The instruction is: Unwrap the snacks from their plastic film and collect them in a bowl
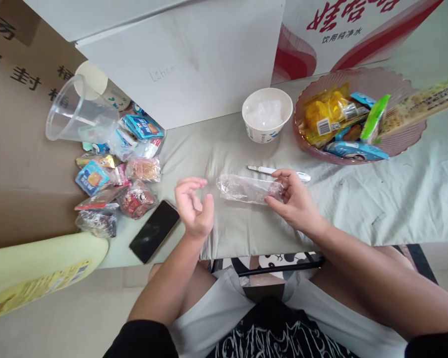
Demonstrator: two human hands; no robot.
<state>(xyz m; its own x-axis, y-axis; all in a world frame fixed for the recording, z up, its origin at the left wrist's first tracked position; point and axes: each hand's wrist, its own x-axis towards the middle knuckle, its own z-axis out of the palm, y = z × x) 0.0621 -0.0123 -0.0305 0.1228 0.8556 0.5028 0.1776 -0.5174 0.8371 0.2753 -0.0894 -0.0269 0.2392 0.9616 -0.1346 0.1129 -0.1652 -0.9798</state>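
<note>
My right hand (293, 199) pinches the right end of a clear crinkled plastic wrapper (246, 189) that lies across the pale green cloth (377, 199). My left hand (194, 209) hovers just left of the wrapper with its fingers loosely curled and apart, holding nothing. A white-handled tool (272, 171) lies on the cloth just behind the wrapper and my right fingers.
A black phone (155, 230) lies near the front edge at left. A heap of snack packets (119, 169) and a tipped clear cup (76, 112) sit further left. A white paper bowl (267, 114) and a pink bowl of snacks (358, 119) stand behind.
</note>
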